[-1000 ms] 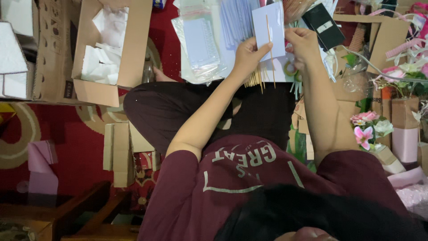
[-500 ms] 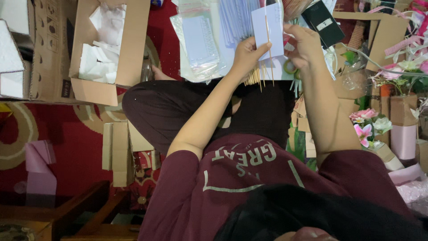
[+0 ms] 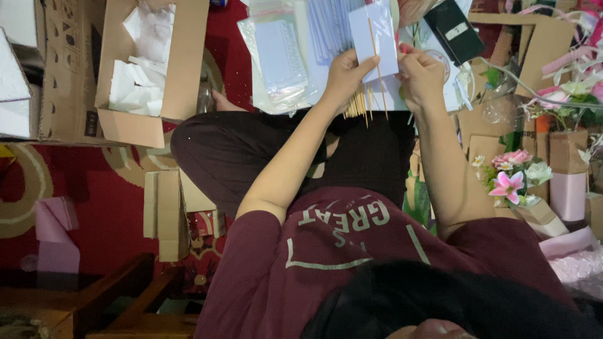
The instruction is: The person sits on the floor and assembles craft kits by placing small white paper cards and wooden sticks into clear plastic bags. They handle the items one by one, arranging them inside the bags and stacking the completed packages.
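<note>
Seated person working over crossed legs on a red patterned carpet (image 3: 119, 207). The left hand (image 3: 344, 74) is gripping a bundle of thin wooden skewers (image 3: 359, 104) in its closed fingers while its thumb and fingertips are pinching the lower edge of a pale lilac card (image 3: 375, 39). The right hand (image 3: 422, 78) is closing its fingertips narrowly on a single skewer (image 3: 377, 63), which is lying upright across the face of the card (its lower end is dropping past the bundle). Both hands are sitting close together, just above the knees. Behind the card, clear plastic sleeves of paper (image 3: 279, 56) are lying on the carpet; an open cardboard box (image 3: 179, 69) holding white crumpled paper is standing to the left, and pink artificial flowers (image 3: 510, 179) are showing at the right.
</note>
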